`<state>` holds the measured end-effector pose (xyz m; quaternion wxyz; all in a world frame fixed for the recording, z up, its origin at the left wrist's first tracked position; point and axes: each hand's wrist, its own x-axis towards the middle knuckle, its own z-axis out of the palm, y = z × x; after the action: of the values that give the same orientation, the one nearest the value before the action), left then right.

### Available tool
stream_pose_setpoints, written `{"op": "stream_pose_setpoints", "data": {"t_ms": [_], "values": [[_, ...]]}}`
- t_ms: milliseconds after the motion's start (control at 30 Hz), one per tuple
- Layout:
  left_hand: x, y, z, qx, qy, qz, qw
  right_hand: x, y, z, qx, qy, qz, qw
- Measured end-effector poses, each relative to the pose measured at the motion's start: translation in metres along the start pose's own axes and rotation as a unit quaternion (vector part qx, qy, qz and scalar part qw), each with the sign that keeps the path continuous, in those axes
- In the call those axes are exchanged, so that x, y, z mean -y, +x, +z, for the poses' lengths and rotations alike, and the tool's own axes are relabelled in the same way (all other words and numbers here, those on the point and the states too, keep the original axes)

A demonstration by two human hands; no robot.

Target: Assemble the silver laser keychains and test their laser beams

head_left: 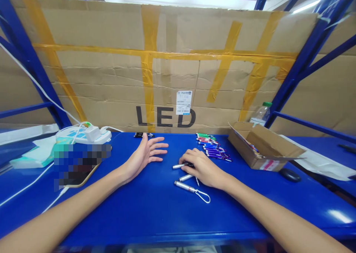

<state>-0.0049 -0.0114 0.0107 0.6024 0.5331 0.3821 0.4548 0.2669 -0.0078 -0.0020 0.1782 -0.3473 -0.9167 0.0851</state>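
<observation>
My left hand point(141, 158) is held over the left middle of the blue table, palm turned inward and fingers spread, with nothing in it. Closed fingers of my right hand point(201, 167) grip a silver keychain flashlight point(177, 166), whose end pokes out past the fingertips. Under that hand lies a second silver flashlight point(185, 178), partly hidden. Nearer to me rests another silver flashlight point(185, 186) with a wire carabiner loop. Beyond my right hand, a row of green, red, blue and purple flashlights point(213, 149) lies side by side. Black flashlights point(139, 135) lie behind my left hand.
An open cardboard box point(241, 149) with small items inside stands at the right, beside a black mouse point(290, 175) and a plastic bottle point(261, 114). On the left are a phone point(83, 173), a white power strip point(75, 135) and cables. A cardboard wall point(116, 86) closes the back.
</observation>
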Motion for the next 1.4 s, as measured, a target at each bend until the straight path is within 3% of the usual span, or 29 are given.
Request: {"op": "stream_pose_setpoints", "data": {"t_ms": [133,300,467,567,667,900,1067,1267,1400], "values": [[-0.001,-0.001,0.001,-0.001,-0.002,0.003,1.000,0.001,-0.001,-0.001,-0.036,0.009,0.023,0.999],[-0.002,-0.001,0.002,0.000,-0.001,0.002,1.000,0.005,-0.001,-0.004,-0.128,0.094,0.059,0.986],[0.000,0.000,0.000,0.007,-0.014,0.001,1.000,0.005,-0.001,-0.007,-0.173,0.110,0.019,0.979],[0.000,0.000,-0.001,0.014,-0.026,0.008,1.000,0.009,-0.003,-0.008,-0.155,0.108,0.012,0.982],[-0.001,0.000,-0.002,0.017,-0.035,0.009,0.999,0.013,-0.006,-0.010,-0.111,0.101,0.041,0.988],[0.000,0.000,-0.003,0.018,-0.041,0.007,0.999,0.018,-0.008,-0.010,-0.016,0.049,0.033,0.998],[0.001,0.001,-0.003,0.017,-0.053,0.005,0.998,0.016,-0.007,-0.009,-0.011,0.030,0.038,0.999],[0.002,0.001,-0.002,0.014,-0.051,-0.002,0.999,0.015,-0.006,-0.011,-0.062,0.006,0.098,0.993],[0.001,0.001,-0.002,0.011,-0.047,-0.002,0.999,0.024,-0.008,-0.014,0.018,0.010,0.043,0.999]]}}
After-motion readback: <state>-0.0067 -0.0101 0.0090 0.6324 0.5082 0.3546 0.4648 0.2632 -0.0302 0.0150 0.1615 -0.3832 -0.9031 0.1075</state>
